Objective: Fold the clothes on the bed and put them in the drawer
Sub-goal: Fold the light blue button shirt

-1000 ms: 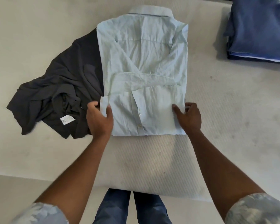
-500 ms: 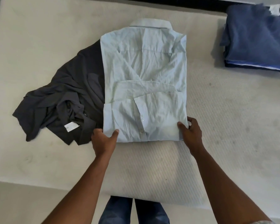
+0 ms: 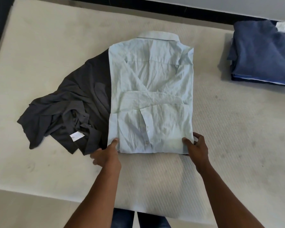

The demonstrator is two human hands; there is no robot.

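A folded pale-blue cotton button shirt (image 3: 151, 96) lies on the cream mattress (image 3: 229, 129). The left hand (image 3: 105, 155) and right hand (image 3: 195, 145) pinch its near corners. A crumpled dark-grey garment (image 3: 69, 112) lies left, a folded blue stack (image 3: 263, 53) far right.

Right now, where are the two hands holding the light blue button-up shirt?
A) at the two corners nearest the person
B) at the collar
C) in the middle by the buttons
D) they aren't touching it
A: the left hand and the right hand each pinch a near corner of the light blue button-up shirt, thumbs on top.
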